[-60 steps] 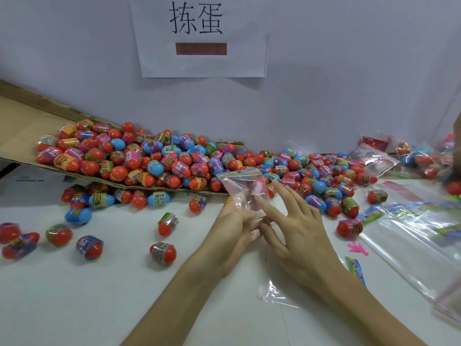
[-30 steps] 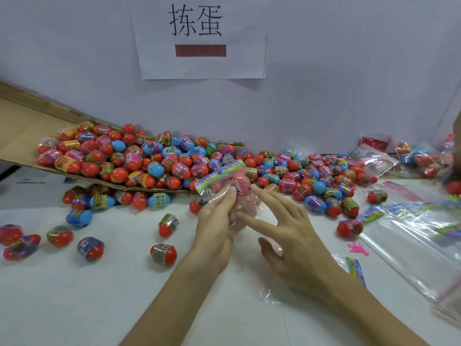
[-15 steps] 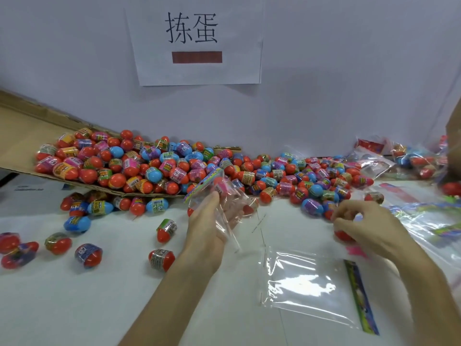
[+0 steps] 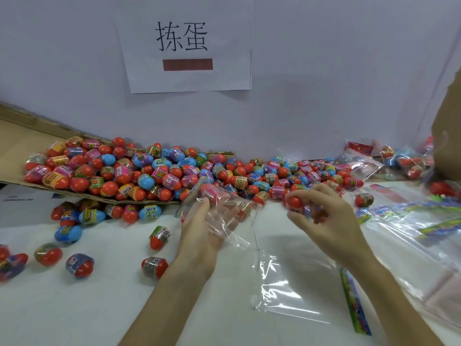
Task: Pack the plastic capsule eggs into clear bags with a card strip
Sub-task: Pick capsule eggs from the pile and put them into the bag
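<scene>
Plainly the bag (image 4: 222,218) is the centre of it. It lies draped over the left hand (image 4: 199,236), with its strip (image 4: 190,196) slanting up the far left edge and a pink-and-red egg (image 4: 212,194) already inside. I judge it is held slack and raised so that the next egg can be fed in, though I cannot make out where its mouth lies. That next one, a red egg (image 4: 294,203), sits in the right hand (image 4: 324,218), lifted off the table near the bag but apart from it. Whether a second egg hides behind the fingers I cannot tell.

The heap (image 4: 129,171) the eggs come from spreads along the wall, partly on a cardboard sheet (image 4: 15,146), close ahead of both hands. Strays (image 4: 154,267) dot the white table (image 4: 74,308) to the left. A spare bag (image 4: 287,295) lies flat before the right forearm with its own strip (image 4: 354,305) along its right edge, probably waiting its turn. More bags are stacked at the right (image 4: 411,236), and filled ones (image 4: 399,158) sit by the wall.

The left hand is turned palm up and inward. Its fingers show through the film from beneath and its thumb is on top, grasping the plastic. The right hand faces down and inward, with fingertips and thumb clasped round the egg and the wrist raised. Both forearms angle in from below.
</scene>
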A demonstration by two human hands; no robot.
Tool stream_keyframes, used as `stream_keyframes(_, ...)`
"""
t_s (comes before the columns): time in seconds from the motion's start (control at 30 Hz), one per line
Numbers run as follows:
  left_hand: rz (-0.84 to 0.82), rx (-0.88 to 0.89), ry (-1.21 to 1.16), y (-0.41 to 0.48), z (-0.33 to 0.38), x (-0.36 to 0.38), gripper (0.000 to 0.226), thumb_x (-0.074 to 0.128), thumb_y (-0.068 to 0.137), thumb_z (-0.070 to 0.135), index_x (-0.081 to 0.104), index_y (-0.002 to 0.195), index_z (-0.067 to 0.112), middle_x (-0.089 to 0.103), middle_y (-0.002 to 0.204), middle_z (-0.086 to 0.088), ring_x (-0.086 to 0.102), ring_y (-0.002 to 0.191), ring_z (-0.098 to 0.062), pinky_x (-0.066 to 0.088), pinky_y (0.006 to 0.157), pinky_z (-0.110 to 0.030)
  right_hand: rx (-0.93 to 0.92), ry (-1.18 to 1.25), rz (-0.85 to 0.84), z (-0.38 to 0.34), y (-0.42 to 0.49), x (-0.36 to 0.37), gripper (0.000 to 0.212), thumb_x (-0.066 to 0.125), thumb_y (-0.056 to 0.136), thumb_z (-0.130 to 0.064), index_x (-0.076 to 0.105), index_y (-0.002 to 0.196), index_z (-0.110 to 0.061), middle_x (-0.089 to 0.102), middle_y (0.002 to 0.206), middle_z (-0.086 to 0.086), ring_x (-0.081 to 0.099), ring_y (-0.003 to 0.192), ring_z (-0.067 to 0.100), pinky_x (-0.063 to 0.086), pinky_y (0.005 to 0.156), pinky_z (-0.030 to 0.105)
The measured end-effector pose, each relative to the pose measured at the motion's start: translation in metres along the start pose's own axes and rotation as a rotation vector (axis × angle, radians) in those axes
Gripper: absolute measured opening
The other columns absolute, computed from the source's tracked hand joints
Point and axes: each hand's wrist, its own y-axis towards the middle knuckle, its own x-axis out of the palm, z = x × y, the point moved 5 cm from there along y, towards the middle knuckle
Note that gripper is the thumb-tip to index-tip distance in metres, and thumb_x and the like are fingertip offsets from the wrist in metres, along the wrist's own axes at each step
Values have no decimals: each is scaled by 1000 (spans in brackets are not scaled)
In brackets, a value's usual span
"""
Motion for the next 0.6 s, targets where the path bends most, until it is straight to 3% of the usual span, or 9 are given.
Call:
stream_keyframes(0.1, -16, 20, -35, -1, 0, 1, 37, 45, 110, 27, 53, 142, 9, 77, 116, -15, 78, 96, -30, 65, 66, -38, -140, 42, 9, -18, -5, 15, 30, 82, 83, -11, 73, 107, -27, 67, 100, -15, 63, 86, 13, 53, 69, 28)
stream_keyframes(0.27, -58, 25, -70, -3, -2, 6, 31, 42, 111, 26, 51, 139, 18, 76, 118, -18, 77, 100, -31, 65, 67, -37, -304, 88, 50, -32, -14, 28, 36, 80, 80, -16, 71, 113, -29, 72, 104, -20, 68, 93, 11, 53, 69, 26)
stream_keyframes(0.37, -91, -12, -39, -4, -5, 9, 42, 38, 112, 31, 47, 148, 12, 71, 128, -18, 76, 106, -30, 64, 64, -33, -311, 65, 19, -30, -16, 38, 33, 84, 81, -25, 69, 110, -27, 70, 98, -21, 68, 87, 11, 51, 68, 23)
stream_keyframes(0.47, -116, -26, -39, -4, -6, 11, 46, 35, 113, 32, 47, 150, 7, 69, 134, -15, 75, 108, -28, 65, 73, -34, -301, -28, 39, -26, -17, 44, 28, 86, 80, -31, 67, 101, -27, 67, 91, -20, 65, 85, 9, 45, 72, 14)
stream_keyframes(0.6, -149, -64, 17, -6, -11, 13, 50, 33, 112, 36, 59, 138, 1, 70, 132, -18, 70, 118, -30, 61, 89, -38, -267, -99, 105, -22, -17, 46, 30, 89, 76, -30, 66, 94, -25, 63, 90, -18, 59, 86, 6, 42, 74, 12)
